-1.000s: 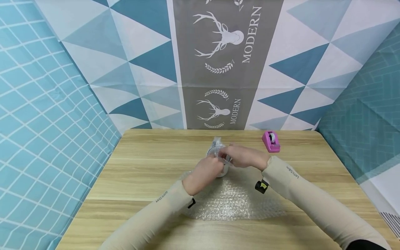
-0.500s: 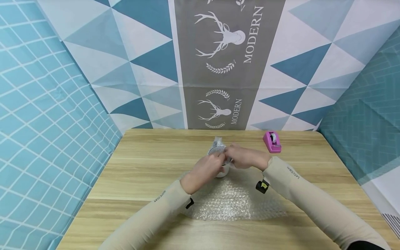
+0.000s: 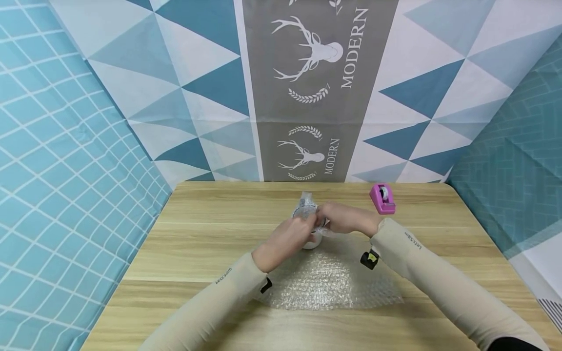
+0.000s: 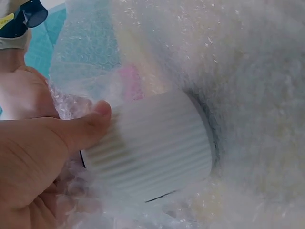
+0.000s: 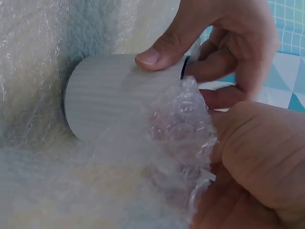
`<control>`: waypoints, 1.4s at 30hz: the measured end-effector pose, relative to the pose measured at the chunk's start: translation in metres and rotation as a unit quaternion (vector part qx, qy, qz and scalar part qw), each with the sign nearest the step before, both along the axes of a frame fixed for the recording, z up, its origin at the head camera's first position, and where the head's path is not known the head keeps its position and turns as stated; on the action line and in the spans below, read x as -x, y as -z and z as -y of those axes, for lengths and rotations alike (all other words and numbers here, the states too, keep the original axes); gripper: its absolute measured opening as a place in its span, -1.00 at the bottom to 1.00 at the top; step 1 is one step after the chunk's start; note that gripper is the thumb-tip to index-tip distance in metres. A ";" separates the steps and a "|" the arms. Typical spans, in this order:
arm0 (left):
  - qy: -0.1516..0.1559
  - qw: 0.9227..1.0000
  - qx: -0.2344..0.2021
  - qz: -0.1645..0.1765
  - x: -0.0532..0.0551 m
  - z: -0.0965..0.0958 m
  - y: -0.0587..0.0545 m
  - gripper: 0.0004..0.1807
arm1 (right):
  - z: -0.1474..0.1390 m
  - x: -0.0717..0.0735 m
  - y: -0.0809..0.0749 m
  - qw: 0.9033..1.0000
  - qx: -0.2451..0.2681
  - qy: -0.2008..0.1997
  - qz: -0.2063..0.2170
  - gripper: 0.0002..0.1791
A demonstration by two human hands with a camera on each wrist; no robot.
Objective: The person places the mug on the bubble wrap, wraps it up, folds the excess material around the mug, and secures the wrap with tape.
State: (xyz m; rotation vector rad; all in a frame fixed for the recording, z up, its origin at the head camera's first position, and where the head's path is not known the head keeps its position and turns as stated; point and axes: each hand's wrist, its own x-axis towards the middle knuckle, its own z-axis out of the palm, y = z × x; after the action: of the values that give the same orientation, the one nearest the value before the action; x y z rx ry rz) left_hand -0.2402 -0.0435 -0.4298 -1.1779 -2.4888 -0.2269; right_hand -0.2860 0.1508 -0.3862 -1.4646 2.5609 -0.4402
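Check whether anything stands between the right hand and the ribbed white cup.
Yes: bunched bubble wrap lies between the right hand and the ribbed white cup, near its dark-rimmed end. The left hand touches the cup's bare side.

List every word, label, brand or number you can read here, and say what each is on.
"MODERN": gray wall panel, upper print.
"MODERN": same panel, lower print.
"Lets...": right sleeve; the rest is too blurred.
Left sleeve: lettering too blurred to read.
Yellow patch on right wrist camera: any print too small.
White ribbed container: no readable text.
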 end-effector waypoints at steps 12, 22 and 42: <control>-0.016 0.996 0.082 -0.005 -0.006 0.001 -0.010 -0.93 | 0.000 0.002 0.001 0.999 0.024 -0.022 0.023 -0.68; -0.006 0.997 0.080 0.001 -0.004 0.003 -0.008 -0.85 | -0.005 0.007 0.002 0.999 0.022 -0.014 0.036 -0.62; 0.007 0.996 0.090 0.023 -0.002 0.004 -0.010 -0.89 | -0.006 0.004 0.012 0.995 0.043 -0.040 -0.082 -0.73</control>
State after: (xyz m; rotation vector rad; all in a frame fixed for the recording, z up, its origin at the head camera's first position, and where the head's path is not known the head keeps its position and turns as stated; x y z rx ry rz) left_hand -0.2386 -0.0474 -0.4194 -1.2751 -2.5849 -0.0334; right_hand -0.2902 0.1567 -0.3980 -1.6912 2.6252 -0.4406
